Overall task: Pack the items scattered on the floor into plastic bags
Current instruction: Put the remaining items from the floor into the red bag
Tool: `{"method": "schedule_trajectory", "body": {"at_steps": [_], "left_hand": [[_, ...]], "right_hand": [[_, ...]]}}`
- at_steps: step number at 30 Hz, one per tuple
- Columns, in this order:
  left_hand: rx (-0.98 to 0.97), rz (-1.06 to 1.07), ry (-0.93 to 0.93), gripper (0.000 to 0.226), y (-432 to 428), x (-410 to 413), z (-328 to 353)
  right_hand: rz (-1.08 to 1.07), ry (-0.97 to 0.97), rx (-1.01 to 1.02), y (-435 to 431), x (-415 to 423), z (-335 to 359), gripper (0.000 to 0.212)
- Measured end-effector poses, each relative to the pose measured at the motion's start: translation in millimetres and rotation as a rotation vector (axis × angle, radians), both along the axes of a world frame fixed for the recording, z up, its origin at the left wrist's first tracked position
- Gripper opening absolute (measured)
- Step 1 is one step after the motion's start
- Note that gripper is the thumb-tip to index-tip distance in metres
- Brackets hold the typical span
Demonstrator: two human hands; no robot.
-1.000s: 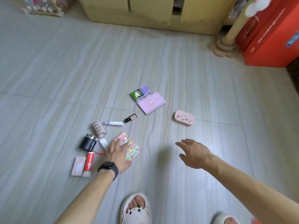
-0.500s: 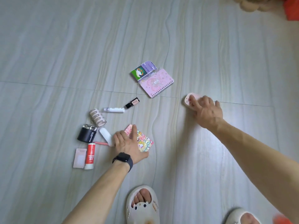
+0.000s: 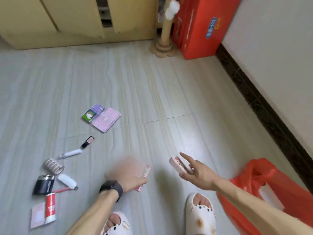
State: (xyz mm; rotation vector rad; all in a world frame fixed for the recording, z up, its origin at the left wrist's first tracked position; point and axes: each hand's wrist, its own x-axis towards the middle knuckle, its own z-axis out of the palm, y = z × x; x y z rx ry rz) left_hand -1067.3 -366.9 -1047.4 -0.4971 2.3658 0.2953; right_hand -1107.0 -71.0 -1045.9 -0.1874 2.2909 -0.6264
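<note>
My left hand [image 3: 127, 173], blurred by motion, grips a small colourful card pack [image 3: 144, 175] just above the floor. My right hand [image 3: 198, 173] holds a pink oval case [image 3: 177, 164] lifted off the floor, index finger stretched out. A red plastic bag [image 3: 264, 189] lies at the lower right, under my right forearm. Other items lie on the floor at left: a pink spiral notebook [image 3: 106, 122], a green-purple box [image 3: 90, 113], a nail polish bottle [image 3: 88, 141], a white tube [image 3: 71, 153], a tape roll [image 3: 53, 165], a black jar [image 3: 44, 184], a lint roller [image 3: 66, 182], a red tube [image 3: 50, 207].
A yellow cabinet [image 3: 67, 22] runs along the back. A scratching post [image 3: 165, 39] and red boxes [image 3: 198, 28] stand at the back right, by a white wall with dark skirting [image 3: 264, 102]. My two feet in white slippers [image 3: 199, 216] are at the bottom.
Both hands lifted their items off the floor: the left raised the card pack, the right picked up the pink case and drew it back toward the red bag. The view swung up and right.
</note>
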Motion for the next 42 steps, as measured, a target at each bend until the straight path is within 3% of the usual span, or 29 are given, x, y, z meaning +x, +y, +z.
{"method": "schedule_trajectory", "body": {"at_steps": [4,7,12,17,20,22,25,28,30,34,36,39,42], "left_hand": [[-0.028,-0.247,0.235,0.108,51,-16,71],[-0.054,-0.462,0.365,0.110,97,-24,121],[-0.092,-0.772,0.463,0.111,171,-19,172],[-0.038,-0.791,0.455,0.104,240,-8,175],[0.052,-0.758,0.411,0.102,268,0,159],[0.102,-0.763,0.400,0.104,280,7,147],[0.104,-0.888,0.426,0.110,294,16,129],[0.104,-1.062,0.409,0.115,308,23,106],[0.124,-1.118,0.385,0.113,320,25,90],[0.208,-1.177,0.314,0.124,347,15,53],[0.301,-1.169,0.272,0.121,363,7,36],[0.428,-1.077,0.311,0.086,390,-11,11],[0.434,-1.065,0.388,0.053,420,-29,-15]], "right_hand": [[-0.564,0.113,-0.244,83,108,36,0.059],[-0.868,0.193,-0.254,128,175,47,0.044],[-1.261,0.233,-0.144,187,220,57,0.048],[-1.399,0.038,-0.067,234,209,34,0.075],[-1.334,0.118,-0.048,232,196,45,0.053],[-1.268,0.211,0.026,226,190,45,0.057],[-1.331,0.140,-0.218,206,181,43,0.060],[-1.363,-0.252,-0.835,186,170,48,0.055],[-1.229,-0.270,-0.995,184,161,42,0.042],[-1.258,-0.070,-0.904,192,156,19,0.026],[-1.304,0.040,-0.723,208,164,11,0.017],[-1.508,0.136,-0.502,245,178,-1,0.020],[-1.667,0.282,-0.334,287,181,-1,0.019]]}}
